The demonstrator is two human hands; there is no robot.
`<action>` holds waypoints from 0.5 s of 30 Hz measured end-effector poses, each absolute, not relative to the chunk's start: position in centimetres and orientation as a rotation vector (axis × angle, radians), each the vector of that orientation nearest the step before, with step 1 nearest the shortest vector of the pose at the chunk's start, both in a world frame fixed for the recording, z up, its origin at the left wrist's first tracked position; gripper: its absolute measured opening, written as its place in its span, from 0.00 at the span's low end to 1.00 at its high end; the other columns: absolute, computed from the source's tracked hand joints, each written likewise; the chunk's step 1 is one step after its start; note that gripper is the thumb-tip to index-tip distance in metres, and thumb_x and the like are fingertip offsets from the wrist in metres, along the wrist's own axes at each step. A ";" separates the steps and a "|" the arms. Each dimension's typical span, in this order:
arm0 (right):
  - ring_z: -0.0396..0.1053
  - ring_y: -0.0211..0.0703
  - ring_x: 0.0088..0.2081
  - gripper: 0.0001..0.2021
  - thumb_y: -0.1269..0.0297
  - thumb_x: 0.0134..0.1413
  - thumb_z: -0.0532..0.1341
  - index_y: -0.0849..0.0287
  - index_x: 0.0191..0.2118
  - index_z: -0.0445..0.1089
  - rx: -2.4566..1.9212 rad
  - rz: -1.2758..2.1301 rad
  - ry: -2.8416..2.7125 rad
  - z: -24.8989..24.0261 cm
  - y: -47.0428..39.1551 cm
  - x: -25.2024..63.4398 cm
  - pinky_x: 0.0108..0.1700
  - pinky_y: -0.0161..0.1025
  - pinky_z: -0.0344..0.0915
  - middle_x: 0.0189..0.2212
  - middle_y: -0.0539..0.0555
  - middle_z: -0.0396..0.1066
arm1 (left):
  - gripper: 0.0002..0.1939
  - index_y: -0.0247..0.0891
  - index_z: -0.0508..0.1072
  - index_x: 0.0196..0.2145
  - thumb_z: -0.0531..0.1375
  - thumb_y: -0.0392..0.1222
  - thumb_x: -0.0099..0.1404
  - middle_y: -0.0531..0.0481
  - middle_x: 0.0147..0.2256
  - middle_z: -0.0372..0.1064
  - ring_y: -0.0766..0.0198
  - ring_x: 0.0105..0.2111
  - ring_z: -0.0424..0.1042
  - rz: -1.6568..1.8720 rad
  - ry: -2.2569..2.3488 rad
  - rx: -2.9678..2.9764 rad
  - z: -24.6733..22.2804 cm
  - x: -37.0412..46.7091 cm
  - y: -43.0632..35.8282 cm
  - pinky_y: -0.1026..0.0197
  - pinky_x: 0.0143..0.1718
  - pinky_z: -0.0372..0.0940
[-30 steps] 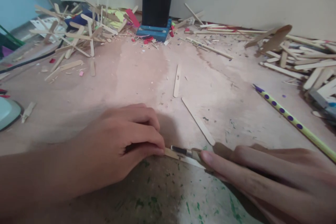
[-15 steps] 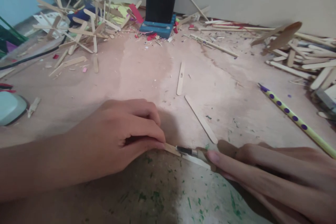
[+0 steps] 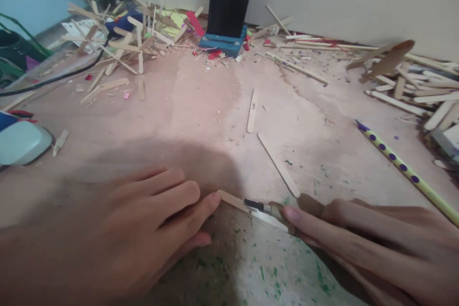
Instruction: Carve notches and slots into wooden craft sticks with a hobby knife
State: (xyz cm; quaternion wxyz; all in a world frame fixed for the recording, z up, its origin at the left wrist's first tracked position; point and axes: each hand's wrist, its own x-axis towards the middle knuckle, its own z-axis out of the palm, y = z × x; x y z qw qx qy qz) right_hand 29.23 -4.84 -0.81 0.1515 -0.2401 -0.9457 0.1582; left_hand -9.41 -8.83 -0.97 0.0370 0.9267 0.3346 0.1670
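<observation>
Thin wooden craft stick (image 3: 233, 199) lies flat on the pinkish worktop (image 3: 201, 105), near edge, centre. A small knife blade (image 3: 256, 205) sits across its right part. Left hand (image 3: 118, 229) flat, fingers loosely spread, index fingertip touching the stick's left end, grasping nothing. Right hand (image 3: 362, 244) comes in from the right, fingers closed along the knife handle (handle mostly hidden under the fingers), index finger stretched out toward the blade.

Just beyond, a second loose stick (image 3: 278, 165) lies diagonally; farther off a third stick (image 3: 252, 110) with a slot in it. Right of these, a yellow pencil with purple dots (image 3: 401, 169) runs diagonally toward the near right. Far right: heap of sticks (image 3: 412, 81). Far left: tangled pile of glued sticks (image 3: 122, 43) with coloured scraps. Black post on a blue base (image 3: 224, 43) at the far centre against the wall. Pale green rounded object (image 3: 21, 141) at the left edge, black cable (image 3: 53, 79) behind it. Green paint flecks on the near surface
</observation>
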 end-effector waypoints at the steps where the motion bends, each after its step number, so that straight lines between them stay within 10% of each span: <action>1: 0.79 0.42 0.35 0.29 0.72 0.85 0.51 0.53 0.83 0.61 -0.677 0.442 -2.717 -0.8 -4.9 29.3 0.31 0.44 0.67 0.40 0.52 0.78 | 0.18 0.33 0.77 0.68 0.56 0.42 0.91 0.50 0.44 0.77 0.57 0.42 0.73 0.508 1.016 2.868 -1.0 -9.3 -8.6 0.50 0.47 0.68; 10: 0.81 0.43 0.34 0.32 0.74 0.81 0.56 0.46 0.82 0.65 -0.713 0.411 -2.697 -1.0 -4.7 29.0 0.30 0.43 0.71 0.43 0.51 0.83 | 0.17 0.32 0.75 0.68 0.53 0.37 0.91 0.52 0.40 0.71 0.60 0.41 0.74 0.479 0.929 2.868 -1.6 -9.5 -8.4 0.54 0.46 0.75; 15: 0.81 0.51 0.37 0.28 0.46 0.74 0.71 0.39 0.74 0.76 -0.673 0.265 -2.713 -0.6 -4.4 27.4 0.30 0.42 0.74 0.41 0.53 0.83 | 0.18 0.32 0.75 0.68 0.51 0.38 0.92 0.51 0.43 0.74 0.61 0.40 0.73 0.464 0.916 2.876 -1.6 -9.7 -8.2 0.54 0.43 0.75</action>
